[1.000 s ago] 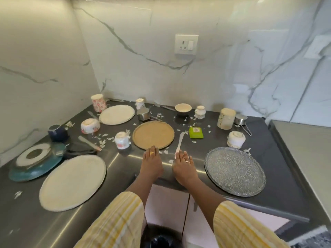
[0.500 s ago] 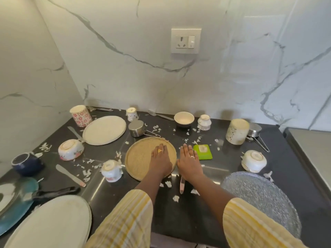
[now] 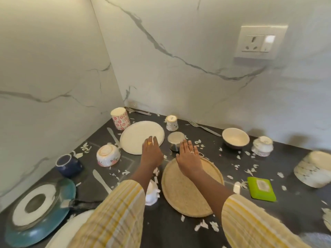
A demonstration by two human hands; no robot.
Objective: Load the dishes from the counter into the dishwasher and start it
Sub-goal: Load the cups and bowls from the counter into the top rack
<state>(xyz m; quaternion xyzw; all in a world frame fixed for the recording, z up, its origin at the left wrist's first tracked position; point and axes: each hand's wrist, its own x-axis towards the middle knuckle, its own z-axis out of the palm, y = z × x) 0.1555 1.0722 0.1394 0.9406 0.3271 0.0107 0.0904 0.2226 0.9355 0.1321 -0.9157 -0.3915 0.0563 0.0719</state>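
Grips released: left hand (image 3: 151, 153) at smooth white plate (image 3: 138, 135), right hand (image 3: 189, 157) over woven plate (image 3: 188, 192).

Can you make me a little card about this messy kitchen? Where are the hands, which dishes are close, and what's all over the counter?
Place: dark counter in a marble corner
Left hand: flat, fingers straight, at the near rim of the white plate
Right hand: flat, over the tan woven plate, fingertips by the steel cup
Holding anything: no
Other dishes: floral mug, blue cup, cream bowl, teal plate
Mess: white scraps everywhere
Dishwasher: not in view
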